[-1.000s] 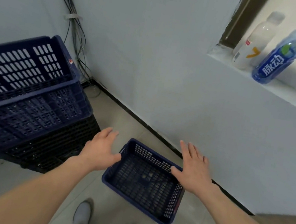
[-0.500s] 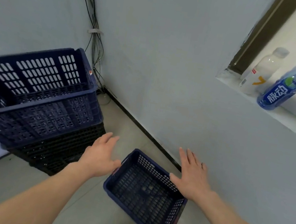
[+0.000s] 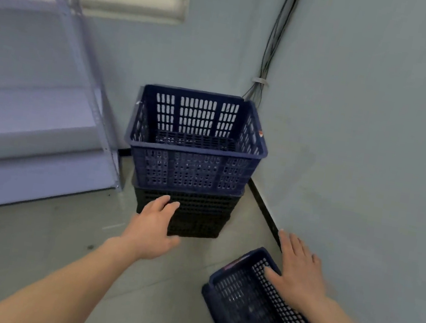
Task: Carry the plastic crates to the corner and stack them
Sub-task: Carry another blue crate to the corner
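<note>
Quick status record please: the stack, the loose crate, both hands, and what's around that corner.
stack: large blue crate sits on black crates in the corner
loose: small blue crate on the floor, right of the stack, apart from it
left: left hand open, in front of the black crates; contact unclear
right: right hand open, spread over the small blue crate's far rim
nearby: metal shelf left of the stack; cables run down the corner

The floor (image 3: 37, 259) carries a black crate (image 3: 197, 216), possibly two nested, and a small blue crate (image 3: 251, 315).
</note>
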